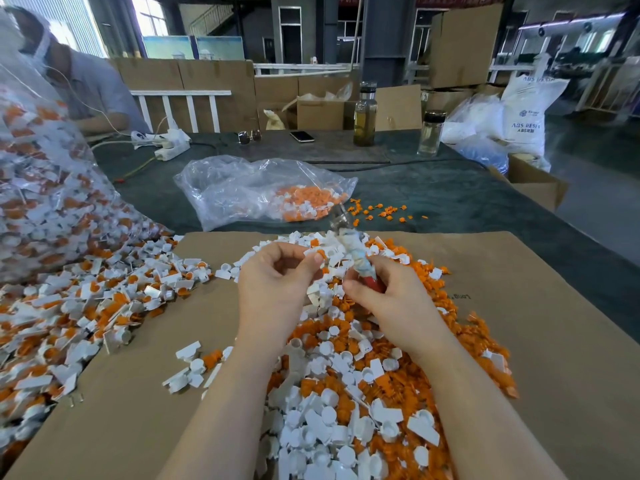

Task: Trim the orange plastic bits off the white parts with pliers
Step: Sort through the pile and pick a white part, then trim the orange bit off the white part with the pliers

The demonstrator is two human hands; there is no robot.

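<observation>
My right hand (388, 296) grips the pliers (353, 258) by their tape-wrapped, red-ended handles; the blurred metal jaws point up and away. My left hand (277, 285) pinches a small white part with an orange bit (317, 253) between thumb and fingers, just left of the pliers. Both hands hover over a heap of white parts and orange bits (363, 375) on a cardboard sheet (554, 341). A second spread of untrimmed white-and-orange parts (86, 306) lies to the left.
A big clear bag of parts (41, 188) leans at the left. A smaller clear bag (266, 195) lies behind the cardboard, with loose orange bits (381, 211) beside it. Two bottles (365, 116), a phone (302, 136), sunglasses and a power strip sit farther back. Another person sits at far left.
</observation>
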